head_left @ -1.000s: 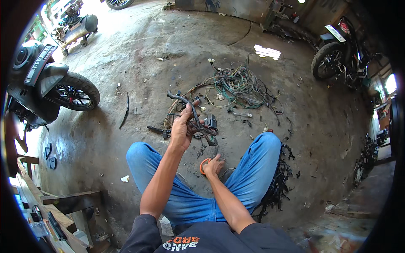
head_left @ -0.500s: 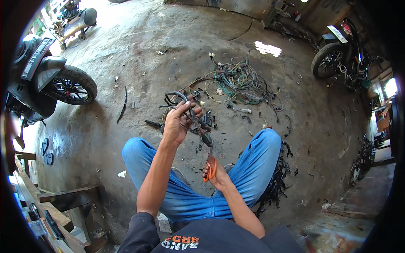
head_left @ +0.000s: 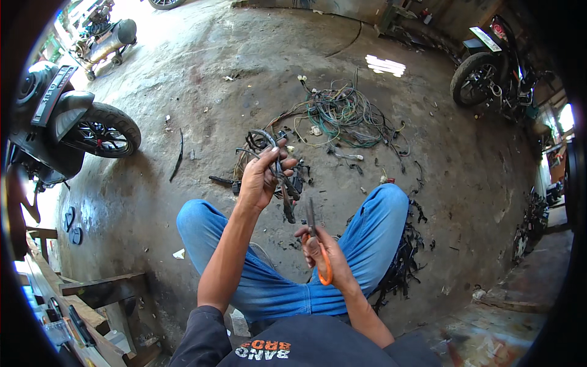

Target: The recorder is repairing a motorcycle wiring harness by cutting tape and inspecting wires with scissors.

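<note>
My left hand (head_left: 262, 180) is closed round a black-taped wiring harness (head_left: 288, 208), whose loose lower end hangs down between my knees. Its upper part loops above my fingers. In my right hand (head_left: 327, 254) is a pair of scissors (head_left: 311, 215) with orange handles, the dark blades pointing up and away from me. A small gap separates the blades from the harness end. Beyond my hands a tangled heap of coloured wires (head_left: 348, 116) lies on the concrete floor, with white connectors among it. More dark harness parts lie behind my left hand, partly hidden.
Black tape scraps (head_left: 400, 263) are piled beside my right knee. A motorcycle (head_left: 101, 128) stands at the left and another (head_left: 480, 79) at the far right. An air compressor (head_left: 110, 43) is at the far left, sandals (head_left: 72, 226) and a wooden bench (head_left: 104, 287) nearer.
The scissors have come away from the harness, and my right hand has shifted slightly right and turned. The harness end has swung a little left; my left hand still holds it.
</note>
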### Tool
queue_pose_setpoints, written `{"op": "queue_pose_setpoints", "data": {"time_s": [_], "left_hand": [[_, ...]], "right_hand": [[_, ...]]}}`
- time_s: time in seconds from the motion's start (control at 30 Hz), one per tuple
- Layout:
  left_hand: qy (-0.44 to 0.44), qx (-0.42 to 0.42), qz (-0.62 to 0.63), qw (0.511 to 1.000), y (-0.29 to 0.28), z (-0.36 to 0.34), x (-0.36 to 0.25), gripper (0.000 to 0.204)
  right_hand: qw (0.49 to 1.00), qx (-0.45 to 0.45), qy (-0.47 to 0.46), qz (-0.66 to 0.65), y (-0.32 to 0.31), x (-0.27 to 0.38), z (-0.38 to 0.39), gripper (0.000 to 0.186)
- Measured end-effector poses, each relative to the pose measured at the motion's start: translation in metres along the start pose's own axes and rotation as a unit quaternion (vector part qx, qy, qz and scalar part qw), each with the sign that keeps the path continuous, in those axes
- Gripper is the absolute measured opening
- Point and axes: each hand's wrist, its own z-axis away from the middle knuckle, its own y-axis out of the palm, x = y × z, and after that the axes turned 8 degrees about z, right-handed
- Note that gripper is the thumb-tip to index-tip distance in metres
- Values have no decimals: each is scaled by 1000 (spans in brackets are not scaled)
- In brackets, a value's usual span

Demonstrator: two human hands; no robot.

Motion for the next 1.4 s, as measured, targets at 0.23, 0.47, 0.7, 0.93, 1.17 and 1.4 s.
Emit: {"op": "queue_pose_setpoints", "data": {"time_s": [0.23, 0.47, 0.7, 0.93, 1.17, 1.4], "left_hand": [[-11, 35, -86, 996, 8, 4, 14, 45], [-25, 43, -97, 994, 9, 5, 15, 45], [-69, 25, -125, 989, 13, 5, 35, 49], [-131, 92, -82, 984, 0, 13, 68, 52], [-135, 163, -82, 974, 18, 11, 49, 61], [-92, 195, -104, 971, 32, 19, 35, 69]], "right_hand": [[986, 35, 44, 155, 5, 17, -13, 56], [994, 44, 47, 93, 3, 13, -17, 57], [998, 57, 2, 30, -10, 0, -24, 61], [991, 0, 9, -134, -29, 28, -33, 63], [997, -45, -29, -48, -35, 33, -22, 63], [992, -72, -15, -102, -37, 29, -21, 60]]}}
